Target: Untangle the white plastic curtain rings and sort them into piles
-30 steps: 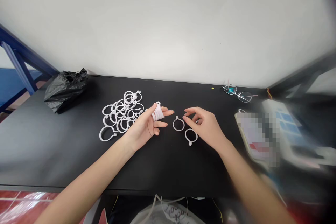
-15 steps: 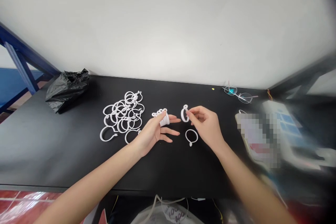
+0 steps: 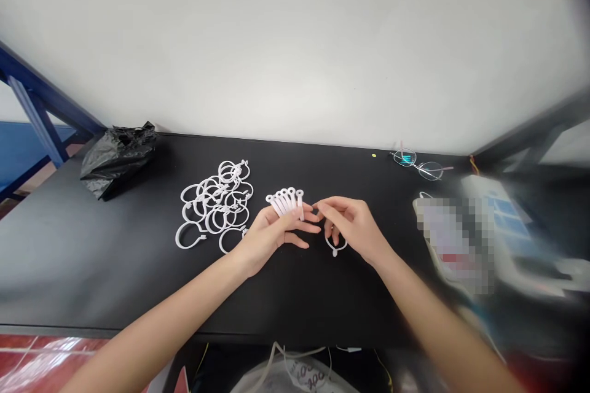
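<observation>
My left hand (image 3: 270, 233) lies palm up over the black table (image 3: 92, 258), fingers stretched out, with a stack of several white plastic rings (image 3: 286, 200) threaded on one finger. My right hand (image 3: 354, 226) meets it fingertip to fingertip, its fingers bent at the last ring of the stack. One loose white ring (image 3: 335, 245) lies on the table under my right hand, partly hidden by the fingers. A pile of several white rings (image 3: 214, 204) lies to the left of my left hand.
A crumpled black plastic bag (image 3: 117, 156) sits at the table's back left. Eyeglasses (image 3: 417, 164) lie at the back right near a small yellow speck (image 3: 373, 155). Blurred papers and boxes (image 3: 465, 233) fill the right side. Blue frame bars (image 3: 32, 107) stand at the far left.
My right hand picked a ring off the table, carried it left and put it on the stack on my left finger. The stack has grown; one loose ring is left under my right hand.
</observation>
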The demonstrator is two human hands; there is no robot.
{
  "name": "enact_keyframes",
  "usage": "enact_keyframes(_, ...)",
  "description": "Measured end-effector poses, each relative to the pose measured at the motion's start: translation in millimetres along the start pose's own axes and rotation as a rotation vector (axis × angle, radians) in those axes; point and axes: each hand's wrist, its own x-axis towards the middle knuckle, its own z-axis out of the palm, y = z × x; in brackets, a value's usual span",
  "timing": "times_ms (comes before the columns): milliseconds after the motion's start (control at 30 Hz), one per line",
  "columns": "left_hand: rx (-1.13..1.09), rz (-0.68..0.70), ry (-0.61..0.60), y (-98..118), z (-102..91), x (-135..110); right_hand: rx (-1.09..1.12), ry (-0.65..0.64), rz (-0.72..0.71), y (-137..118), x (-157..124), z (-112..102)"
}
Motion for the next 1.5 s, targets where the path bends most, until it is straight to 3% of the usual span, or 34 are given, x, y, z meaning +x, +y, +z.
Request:
enact_keyframes(100, 0.154, 0.059, -0.131, 1, 4.5, -6, 0.15, -0.251, 0.055, -4, -1, 6)
enact_keyframes(233, 0.244, -0.013, -0.365, 2, 9.5, -12, 0.249, -0.38, 0.105, 1, -5, 16)
enact_keyframes(333, 0.307, -0.026, -0.474, 3, 10.5, -13, 0.226, -0.49, 0.135, 3, -10, 20)
enact_keyframes(433, 0.366, 0.014, -0.48, 3, 8.8, -12, 0.119, -0.422, -0.027, 3, -13, 19)
enact_keyframes(533, 0.366, 0.096, -0.386, 1, 6.1, -10, -0.081, -0.277, -0.232, 8, -15, 16)
enact_keyframes(600, 0.34, 0.14, -0.314, -1, 4.3, -8, -0.192, -0.241, -0.285, 12, -15, 15)
enact_keyframes(667, 0.337, 0.138, -0.294, -3, 2.5, -7, -0.257, -0.258, -0.312, 14, -15, 14)
enact_keyframes(800, 0.345, -0.022, -0.384, 0, -0.7, -7, -0.325, -0.372, -0.379, 8, -16, 10)
enact_keyframes(967, 0.41, -0.142, -0.48, 10, 0.2, -7, -0.38, -0.495, -0.299, -1, -18, 8)
enact_keyframes(1100, 0.453, -0.207, -0.533, 10, -0.6, -7, -0.483, -0.491, -0.26, 0, -18, 11)
enact_keyframes(1200, 0.456, -0.122, -0.451, 8, -4.7, -5, -0.5, -0.407, -0.238, 2, -18, 13)
enact_keyframes(1333, 0.518, 0.12, -0.187, 8, -6.7, -4, -0.47, -0.238, -0.244, 4, -17, 13)
enact_keyframes(1400, 0.697, 0.228, -0.103, 8, -4.0, -6, -0.464, -0.182, -0.256, 5, -17, 13)
enact_keyframes(1500, 1.015, 0.373, -0.07, 1, 1.6, -10, -0.464, -0.144, -0.254, 7, -16, 14)
